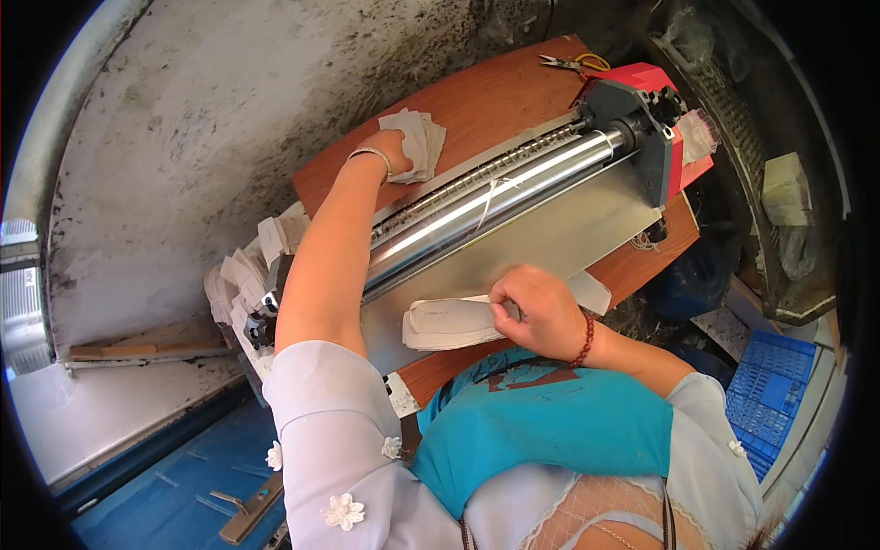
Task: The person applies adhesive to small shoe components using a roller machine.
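Beyond a roller machine with a polished metal roller (486, 203), my left hand (387, 151) is closed on a stack of off-white cut sheets (424, 147) on the brown board. Its fingertips are partly hidden. On the near side, my right hand (541, 310) has curled fingers, with thumb and forefinger at the right end of a pile of off-white insole-shaped sheets (451, 323). That pile lies at the front edge of the machine's flat metal plate (568, 225). Another pale sheet (591, 292) sticks out to the right of my right hand.
Yellow-handled snips (576, 63) lie on the brown board (500, 96) at the back. The machine's red end housing (692, 156) stands at right. Several more off-white sheets (246, 275) are heaped at the machine's left end. A blue plastic crate (775, 394) sits lower right.
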Motion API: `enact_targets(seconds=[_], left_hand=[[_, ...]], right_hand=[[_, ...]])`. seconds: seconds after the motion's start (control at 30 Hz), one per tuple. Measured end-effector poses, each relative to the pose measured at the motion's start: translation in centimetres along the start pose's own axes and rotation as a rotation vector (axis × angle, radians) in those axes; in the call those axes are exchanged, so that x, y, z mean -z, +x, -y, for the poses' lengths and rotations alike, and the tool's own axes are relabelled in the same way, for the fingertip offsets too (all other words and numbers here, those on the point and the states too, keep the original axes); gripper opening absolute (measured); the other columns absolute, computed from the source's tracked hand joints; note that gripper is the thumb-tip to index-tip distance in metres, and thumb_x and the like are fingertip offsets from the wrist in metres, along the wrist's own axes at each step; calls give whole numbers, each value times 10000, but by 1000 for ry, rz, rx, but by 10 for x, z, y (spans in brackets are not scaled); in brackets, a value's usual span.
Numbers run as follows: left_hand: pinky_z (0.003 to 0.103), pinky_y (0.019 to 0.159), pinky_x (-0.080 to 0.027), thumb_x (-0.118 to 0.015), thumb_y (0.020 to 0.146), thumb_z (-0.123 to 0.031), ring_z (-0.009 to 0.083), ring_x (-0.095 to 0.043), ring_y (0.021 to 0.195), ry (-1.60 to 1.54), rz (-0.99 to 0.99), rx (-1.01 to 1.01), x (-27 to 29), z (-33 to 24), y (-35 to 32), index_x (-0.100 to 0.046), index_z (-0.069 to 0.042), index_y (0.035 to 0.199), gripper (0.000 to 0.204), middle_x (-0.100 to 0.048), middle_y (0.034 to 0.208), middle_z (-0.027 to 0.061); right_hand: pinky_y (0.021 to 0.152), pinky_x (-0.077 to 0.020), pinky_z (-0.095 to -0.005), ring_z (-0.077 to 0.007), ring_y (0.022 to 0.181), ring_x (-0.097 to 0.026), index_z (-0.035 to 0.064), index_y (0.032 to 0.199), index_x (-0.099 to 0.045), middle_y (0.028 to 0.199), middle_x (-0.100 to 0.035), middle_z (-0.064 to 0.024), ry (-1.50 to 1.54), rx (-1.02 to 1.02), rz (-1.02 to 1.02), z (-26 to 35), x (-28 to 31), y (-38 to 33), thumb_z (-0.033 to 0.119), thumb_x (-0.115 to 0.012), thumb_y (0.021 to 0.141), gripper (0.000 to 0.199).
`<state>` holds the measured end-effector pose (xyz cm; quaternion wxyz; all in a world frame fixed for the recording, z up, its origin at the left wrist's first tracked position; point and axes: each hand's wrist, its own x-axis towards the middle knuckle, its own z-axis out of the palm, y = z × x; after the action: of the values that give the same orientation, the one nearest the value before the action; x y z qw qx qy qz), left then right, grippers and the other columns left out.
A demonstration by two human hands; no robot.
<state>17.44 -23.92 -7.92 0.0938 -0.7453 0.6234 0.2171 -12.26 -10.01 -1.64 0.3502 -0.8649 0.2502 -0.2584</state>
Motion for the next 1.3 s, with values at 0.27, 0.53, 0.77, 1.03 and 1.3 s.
enact_targets(seconds=[0.27, 0.53, 0.77, 1.03, 1.3], left_hand=[[365, 908, -459, -613, 785, -232, 284, -595, 1044, -289, 70, -98, 11, -22, -10, -586, -60, 1167, 420, -614, 1139, 158], [307, 687, -488, -585, 840, -245, 145, -577, 723, -663, 238, -202, 9, -47, -45, -641, -32, 1048, 303, -650, 865, 70], [289, 756, -480, -638, 801, -179, 137, -594, 815, -593, 198, -333, -4, -39, -43, -662, -32, 977, 231, -661, 899, 65], [242, 483, -368, -652, 783, -173, 76, -476, 563, -880, -34, 17, 26, -13, -27, -677, -57, 823, 125, -598, 712, -14], [309, 565, -455, -634, 768, -160, 150, -563, 591, -767, -452, 34, 31, 5, -2, -666, -38, 813, 134, -634, 718, 51]], right_hand=[[566, -478, -264, -132, 619, -586, 24, 987, -623, 800, -646, -79, 279, -447, -4, -20, 21, -8, 52, -602, 843, 148], [545, -474, -243, -94, 583, -574, 3, 1006, -626, 733, -650, -67, 308, -530, -298, -39, 19, -15, 56, -590, 863, 157], [520, -469, -249, -102, 548, -574, 3, 978, -622, 700, -633, -64, 256, -569, -292, -45, 26, -5, 69, -574, 873, 134], [547, -478, -272, -156, 595, -603, 11, 964, -633, 749, -645, -88, 90, -356, -315, -50, 27, -18, 35, -572, 849, 132], [556, -477, -346, -270, 634, -598, 51, 880, -636, 730, -609, -94, -78, -170, -295, -43, 24, -12, 21, -606, 785, 104]])
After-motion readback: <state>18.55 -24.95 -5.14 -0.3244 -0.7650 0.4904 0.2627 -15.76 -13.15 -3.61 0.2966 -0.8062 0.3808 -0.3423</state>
